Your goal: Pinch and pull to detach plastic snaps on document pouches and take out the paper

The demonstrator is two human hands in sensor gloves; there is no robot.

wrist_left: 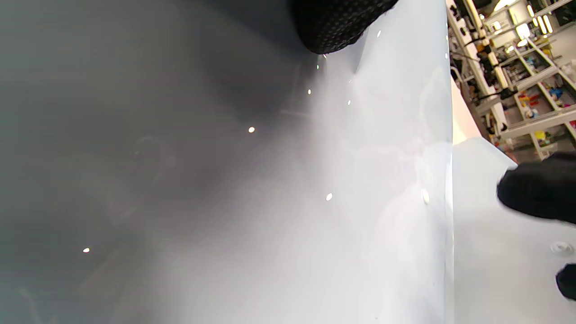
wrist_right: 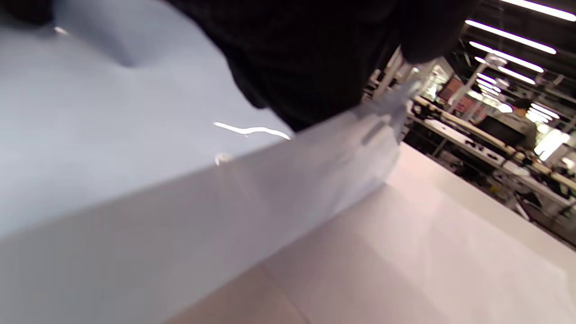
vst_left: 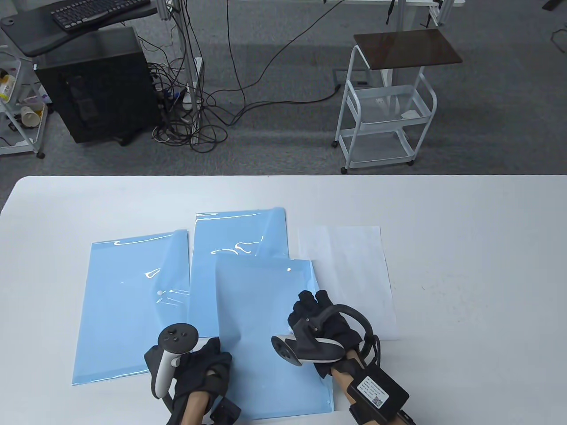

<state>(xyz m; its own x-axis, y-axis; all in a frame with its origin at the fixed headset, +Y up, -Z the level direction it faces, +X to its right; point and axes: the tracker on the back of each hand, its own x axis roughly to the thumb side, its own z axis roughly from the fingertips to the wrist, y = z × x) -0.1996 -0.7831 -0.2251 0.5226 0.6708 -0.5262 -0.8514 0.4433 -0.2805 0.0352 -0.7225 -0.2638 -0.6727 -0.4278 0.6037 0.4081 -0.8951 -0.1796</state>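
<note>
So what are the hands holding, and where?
Both hold the nearest blue pouch: the left hand at its lower left edge, the right hand at its right edge. The exact finger grip is hidden.

Grey carpet floor [vst_left: 283, 146] beyond white table [vst_left: 465, 248]. Black computer tower [vst_left: 95, 86] at left, under dark desk [vst_left: 53, 31] carrying black keyboard [vst_left: 95, 11]. Tangle of black cables [vst_left: 195, 119] on floor beside tower, one long cable running right. White wire cart [vst_left: 17, 110] at far left edge, paper cup on its shelf. White rolling trolley [vst_left: 385, 110] with dark brown top at right. Wrist views: blurred shelving [wrist_left: 526, 76], benches, ceiling strip lights [wrist_right: 508, 40].
</note>
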